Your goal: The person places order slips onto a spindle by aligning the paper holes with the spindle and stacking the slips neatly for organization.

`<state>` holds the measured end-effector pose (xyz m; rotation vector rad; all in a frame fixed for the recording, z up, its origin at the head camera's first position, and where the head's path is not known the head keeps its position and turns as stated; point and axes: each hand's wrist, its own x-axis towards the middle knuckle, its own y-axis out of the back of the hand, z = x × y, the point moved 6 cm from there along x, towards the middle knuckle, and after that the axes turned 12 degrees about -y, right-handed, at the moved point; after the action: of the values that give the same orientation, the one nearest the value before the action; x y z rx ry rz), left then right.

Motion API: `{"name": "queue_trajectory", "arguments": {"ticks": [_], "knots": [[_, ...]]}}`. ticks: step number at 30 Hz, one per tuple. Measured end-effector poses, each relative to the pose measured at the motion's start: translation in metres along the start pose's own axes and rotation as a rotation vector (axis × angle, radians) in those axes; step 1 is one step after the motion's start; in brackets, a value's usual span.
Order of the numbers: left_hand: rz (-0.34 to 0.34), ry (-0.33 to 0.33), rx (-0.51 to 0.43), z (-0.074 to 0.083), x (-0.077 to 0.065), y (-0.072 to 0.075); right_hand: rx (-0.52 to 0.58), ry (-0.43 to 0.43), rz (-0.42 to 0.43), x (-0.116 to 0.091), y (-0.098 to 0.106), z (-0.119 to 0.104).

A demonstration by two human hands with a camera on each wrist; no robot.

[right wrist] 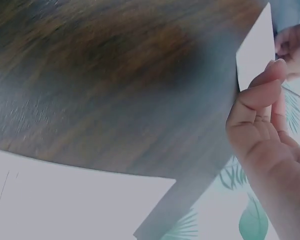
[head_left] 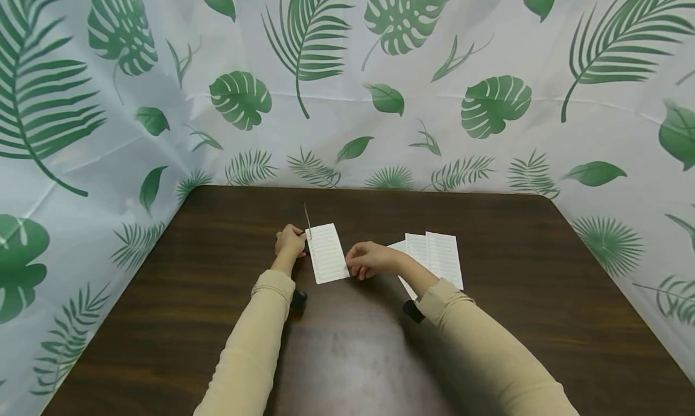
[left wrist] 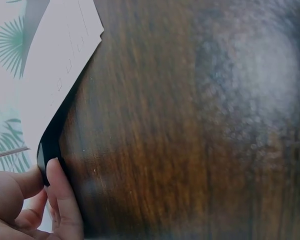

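My left hand [head_left: 291, 242] pinches a black binder clip [left wrist: 51, 155] between thumb and fingers. The clip sits at the left edge of a white lined card [head_left: 327, 254], and a thin wire handle [head_left: 307, 220] sticks up there. In the left wrist view the card's corner shows a small step, like stacked edges. My right hand [head_left: 371, 259] pinches the lower right edge of this card, fingers curled, thumb on top. More white lined cards [head_left: 445, 262] lie fanned and overlapping under my right forearm, partly hidden by it.
Everything lies on a dark brown wooden table [head_left: 217, 319]. A white curtain with green leaves [head_left: 336, 126] stands behind it and along both sides. Black wrist mounts [head_left: 298, 299] show beside the beige sleeves [head_left: 247, 343].
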<state>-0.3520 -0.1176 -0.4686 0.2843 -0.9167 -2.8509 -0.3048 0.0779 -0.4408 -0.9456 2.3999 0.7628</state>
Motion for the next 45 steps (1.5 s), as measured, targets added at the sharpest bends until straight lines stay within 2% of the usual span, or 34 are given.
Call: {"name": "queue_trajectory", "arguments": {"ticks": [7,15,21,29,34,40,45], "knots": [[0.009,0.009,-0.012,0.000,0.000,0.000,-0.120,0.082,0.036,-0.017,0.014,-0.002],[0.013,0.005,-0.005,0.001,0.001,0.000,-0.359,0.172,0.052,-0.040,0.042,0.011],[0.021,-0.013,-0.009,0.000,0.003,-0.003,-0.411,0.164,0.178,-0.053,0.072,0.033],[0.022,-0.009,0.010,0.000,0.003,0.001,-0.491,0.205,0.369,-0.071,0.105,0.051],[0.015,-0.013,0.012,0.003,0.002,0.005,-0.559,0.060,0.417,-0.074,0.123,0.075],[0.023,-0.022,0.016,0.003,0.002,0.007,-0.559,-0.126,0.356,-0.079,0.138,0.110],[0.007,-0.019,0.009,0.001,0.003,0.003,-0.624,-0.202,0.330,-0.083,0.143,0.128]]}}
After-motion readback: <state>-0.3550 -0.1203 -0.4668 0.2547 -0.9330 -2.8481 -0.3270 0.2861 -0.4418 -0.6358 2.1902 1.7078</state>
